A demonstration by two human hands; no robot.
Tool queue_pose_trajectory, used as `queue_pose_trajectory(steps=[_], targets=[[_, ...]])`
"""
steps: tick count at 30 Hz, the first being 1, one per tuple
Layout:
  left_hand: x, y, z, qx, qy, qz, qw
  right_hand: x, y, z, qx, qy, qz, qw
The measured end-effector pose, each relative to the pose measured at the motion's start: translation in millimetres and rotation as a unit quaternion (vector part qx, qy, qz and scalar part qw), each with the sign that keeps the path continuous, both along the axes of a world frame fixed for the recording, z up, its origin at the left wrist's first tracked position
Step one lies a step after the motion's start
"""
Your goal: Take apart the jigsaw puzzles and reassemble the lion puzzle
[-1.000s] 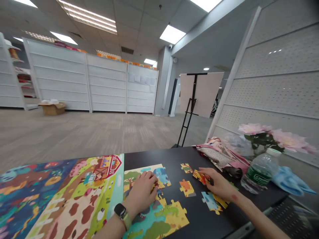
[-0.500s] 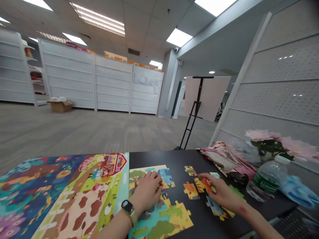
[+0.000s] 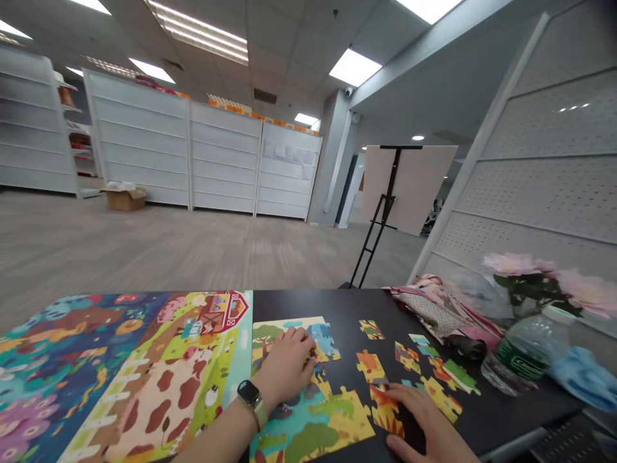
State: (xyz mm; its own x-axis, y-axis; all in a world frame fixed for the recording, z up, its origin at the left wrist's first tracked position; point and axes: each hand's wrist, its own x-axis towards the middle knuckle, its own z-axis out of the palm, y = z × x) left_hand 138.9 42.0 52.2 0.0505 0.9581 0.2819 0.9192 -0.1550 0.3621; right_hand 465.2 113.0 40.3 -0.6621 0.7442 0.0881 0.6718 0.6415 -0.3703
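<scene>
A partly joined animal jigsaw puzzle (image 3: 332, 411) lies on the dark table. My left hand (image 3: 289, 360), with a watch on its wrist, rests over its upper part with the fingers loosely bent and spread. The fingers cover some of the picture. To the right of the joined part, my right hand (image 3: 427, 421) has its index finger and thumb on the edge of an orange puzzle piece (image 3: 385, 411) lying flat. Just above is another orange piece (image 3: 370, 366). More loose pieces lie farther right, among them a dark orange piece (image 3: 407, 357) and a yellow piece (image 3: 442, 400).
Two illustrated boards, one with a cow (image 3: 164, 399) and one with a sea scene (image 3: 72, 360), cover the left side. At the right stand a water bottle (image 3: 525, 354) and pink flowers (image 3: 520, 265), beside a patterned cloth bag (image 3: 443, 308) and a blue cloth (image 3: 583, 376).
My right hand has come down toward me from the loose pieces, and an orange piece now sits at its fingers beside the joined puzzle. My left hand stays on the puzzle.
</scene>
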Motion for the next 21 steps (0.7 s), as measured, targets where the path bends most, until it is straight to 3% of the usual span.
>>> queue_pose_trajectory(steps=[6,16,21], targets=[[0,1,0.6,-0.004,0.001,0.001,1.000,-17,-6,19.2,-0.031,0.038,0.060,0.997],[-1,2,-0.3,-0.004,0.001,0.002,1.000,-15,19,37.8,-0.109,0.013,0.096,0.989],[-1,2,-0.7,-0.004,-0.001,-0.001,1.000,-21,21,44.9,-0.097,0.014,0.129,0.987]])
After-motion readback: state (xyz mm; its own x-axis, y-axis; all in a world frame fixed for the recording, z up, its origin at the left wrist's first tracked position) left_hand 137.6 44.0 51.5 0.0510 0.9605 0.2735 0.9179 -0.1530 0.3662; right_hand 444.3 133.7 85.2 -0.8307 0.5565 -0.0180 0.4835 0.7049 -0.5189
